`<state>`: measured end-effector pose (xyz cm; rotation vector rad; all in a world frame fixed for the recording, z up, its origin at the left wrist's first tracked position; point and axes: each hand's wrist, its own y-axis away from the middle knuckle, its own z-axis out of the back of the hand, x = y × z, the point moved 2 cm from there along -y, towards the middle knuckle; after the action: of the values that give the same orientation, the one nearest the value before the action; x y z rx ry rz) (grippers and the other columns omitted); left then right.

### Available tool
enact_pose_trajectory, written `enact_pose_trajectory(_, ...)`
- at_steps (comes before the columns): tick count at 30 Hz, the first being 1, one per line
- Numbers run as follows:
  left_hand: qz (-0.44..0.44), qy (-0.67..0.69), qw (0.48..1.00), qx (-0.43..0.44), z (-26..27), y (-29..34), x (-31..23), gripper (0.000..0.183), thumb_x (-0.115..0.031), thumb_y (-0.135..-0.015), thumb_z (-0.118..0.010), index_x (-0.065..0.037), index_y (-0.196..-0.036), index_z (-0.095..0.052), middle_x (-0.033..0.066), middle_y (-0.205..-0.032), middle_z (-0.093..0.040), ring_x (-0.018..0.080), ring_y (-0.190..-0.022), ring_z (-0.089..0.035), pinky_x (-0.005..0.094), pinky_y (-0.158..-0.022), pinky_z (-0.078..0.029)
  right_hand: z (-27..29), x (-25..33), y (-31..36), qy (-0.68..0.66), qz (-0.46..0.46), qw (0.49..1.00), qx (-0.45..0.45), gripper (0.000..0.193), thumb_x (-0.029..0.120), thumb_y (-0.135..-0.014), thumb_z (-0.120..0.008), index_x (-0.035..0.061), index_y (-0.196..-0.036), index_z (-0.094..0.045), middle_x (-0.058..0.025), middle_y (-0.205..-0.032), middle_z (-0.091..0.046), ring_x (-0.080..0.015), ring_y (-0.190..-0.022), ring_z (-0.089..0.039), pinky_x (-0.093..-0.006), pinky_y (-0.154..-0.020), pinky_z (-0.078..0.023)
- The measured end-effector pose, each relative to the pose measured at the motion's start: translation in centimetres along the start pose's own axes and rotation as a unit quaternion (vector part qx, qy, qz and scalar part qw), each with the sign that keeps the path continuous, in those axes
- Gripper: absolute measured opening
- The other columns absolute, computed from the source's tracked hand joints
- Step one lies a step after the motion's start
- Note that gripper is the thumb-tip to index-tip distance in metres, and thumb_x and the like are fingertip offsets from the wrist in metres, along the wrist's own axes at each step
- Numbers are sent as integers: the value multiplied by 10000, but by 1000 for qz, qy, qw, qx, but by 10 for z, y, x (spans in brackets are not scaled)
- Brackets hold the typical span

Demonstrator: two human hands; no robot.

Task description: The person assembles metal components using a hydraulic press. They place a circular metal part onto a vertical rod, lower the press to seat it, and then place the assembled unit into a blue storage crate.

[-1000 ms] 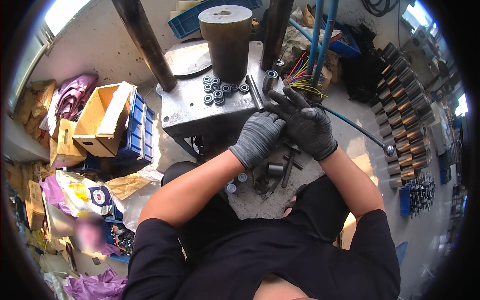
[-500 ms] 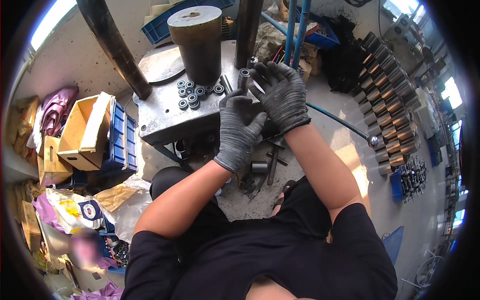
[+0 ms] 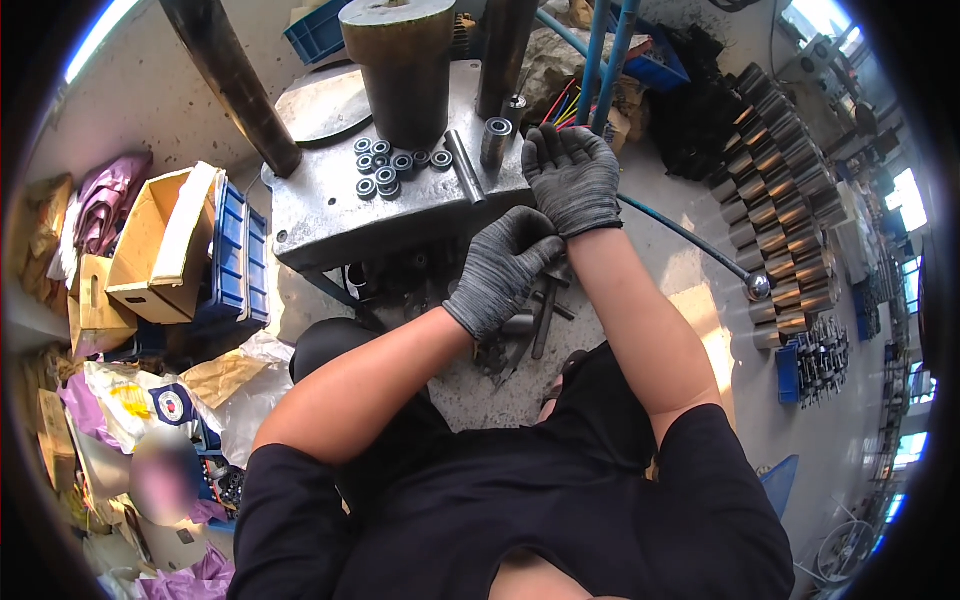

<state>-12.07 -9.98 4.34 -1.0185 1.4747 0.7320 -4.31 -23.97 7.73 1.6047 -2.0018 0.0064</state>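
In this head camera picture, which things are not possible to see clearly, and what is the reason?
- Left hand fingertips at the right glove cuff: curled under, so whether they pinch the cuff is hidden.
- Right hand palm: faces away; anything held is hidden.
- Dark parts below the steel plate: partly covered by the left hand.
- Press cylinder: top cut off by the upper edge.
- Rows of metal sleeves: bent at the fisheye rim, too small to count.

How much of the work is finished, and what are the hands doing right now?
No finished piece can be picked out. A cluster of small black bearing rings lies loose on the grey metal press table, beside a steel pin and a short sleeve. Right now the left hand tugs at the wrist cuff of the glove on the right hand. The rings look unused.
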Motion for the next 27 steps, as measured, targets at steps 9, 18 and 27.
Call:
enact_pose_trajectory(9, -113, -117, 980, -114, -7, -1, 6, 262, -83, -880, -818, -35, -1067, -640, 42, -926, -712, 102, -850, -650, 297, -816, -571, -14, -2, 9, -18, 46, 999, -3, 263, 267, -1003, -585, 25, -1106, -595, -181, -1130, -672, -379, -1110, -652, -609, -1076, -517)
enact_pose_trajectory(18, -118, -180, 976, 25, -17, -1, -12, 309, -33, -786, -812, -27, -1041, -638, 72, -879, -682, 115, -806, -615, 310, -779, -556, -28, 12, 21, 0, -1, 1000, 4, 280, 273, -1023, -523, 35, -1057, -667, -142, -1090, -716, -318, -1116, -680, -592, -1098, -471)
enact_pose_trajectory(27, -205, -231, 951, 36, -9, 14, -22, 262, -32, -819, -780, -39, -1018, -611, 69, -843, -666, 161, -746, -657, 328, -682, -568, -24, 4, 19, 182, 60, 957, 219, 816, 793, -990, -407, 38, -1036, -714, -188, -993, -757, -334, -854, -723, -447, -741, -597)
